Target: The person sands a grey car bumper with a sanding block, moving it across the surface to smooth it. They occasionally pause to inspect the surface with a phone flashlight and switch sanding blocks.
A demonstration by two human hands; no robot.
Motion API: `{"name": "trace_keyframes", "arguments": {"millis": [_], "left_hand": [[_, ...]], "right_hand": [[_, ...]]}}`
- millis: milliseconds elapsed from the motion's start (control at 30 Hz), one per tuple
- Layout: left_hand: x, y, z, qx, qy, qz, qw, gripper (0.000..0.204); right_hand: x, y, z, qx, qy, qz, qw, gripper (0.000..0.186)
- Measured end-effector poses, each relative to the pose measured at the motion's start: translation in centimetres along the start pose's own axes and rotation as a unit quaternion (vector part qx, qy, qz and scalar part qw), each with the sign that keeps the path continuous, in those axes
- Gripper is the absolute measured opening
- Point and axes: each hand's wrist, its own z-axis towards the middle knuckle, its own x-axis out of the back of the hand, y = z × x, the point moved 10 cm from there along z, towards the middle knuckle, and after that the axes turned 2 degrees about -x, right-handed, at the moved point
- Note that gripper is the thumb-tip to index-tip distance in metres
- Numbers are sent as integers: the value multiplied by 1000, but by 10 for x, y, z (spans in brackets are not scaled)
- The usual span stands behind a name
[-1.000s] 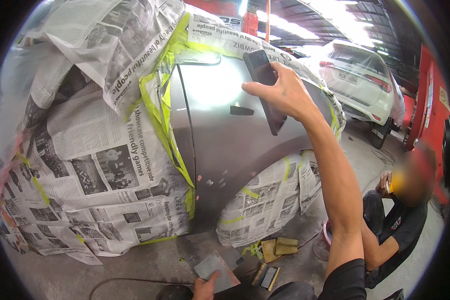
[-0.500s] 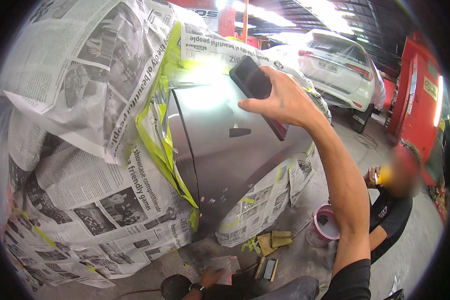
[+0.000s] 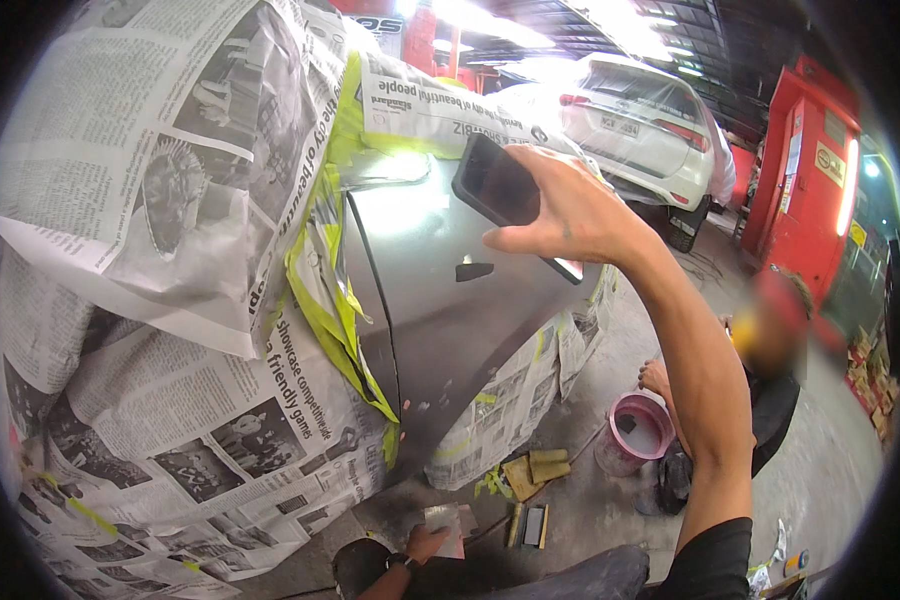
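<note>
My right hand is raised in front of the grey car panel, gripping a dark smartphone between thumb and fingers. The phone is tilted and partly covers the panel behind it. Low down, my left hand, with a dark watch at its wrist, holds a thin pale sheet with a pinkish edge close above the floor. The sheet's exact kind cannot be made out. Newspaper and yellow-green masking tape surround the panel, which has a small dark slot and several chipped spots near its lower edge.
A pink bucket of cloudy water stands on the floor near a crouching person at right. Yellowish pads and a sanding block lie beneath the panel. Behind are a white car and a red cabinet.
The view has shifted slightly. My right hand still holds the phone up, and my left keeps the sheet low. The person at right has lowered a hand toward the bucket.
</note>
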Motion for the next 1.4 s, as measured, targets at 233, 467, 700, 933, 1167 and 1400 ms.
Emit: {"name": "trace_keyframes", "arguments": {"millis": [233,467,700,933,1167,1400], "left_hand": [[-5,-19,14,1,14,-44,999,33],[-3,9,-1,8,35,-51,998,44],[-4,43,-20,-49,24,31,998,40],[-10,37,-39,-14,1,18,1000,53],[3,101,-122,96,8,6,995,53],[-19,152,-193,164,69,-107,978,45]], "right_hand": [[-41,-24,0,10,-196,22,980,103],[-69,-24,-7,-17,-271,15,962,109],[-78,4,-12,-37,-260,19,965,116],[-71,5,-36,-39,-274,127,952,116],[-73,26,-31,33,-257,239,936,116],[-62,20,-14,-74,-214,291,930,120]]}}
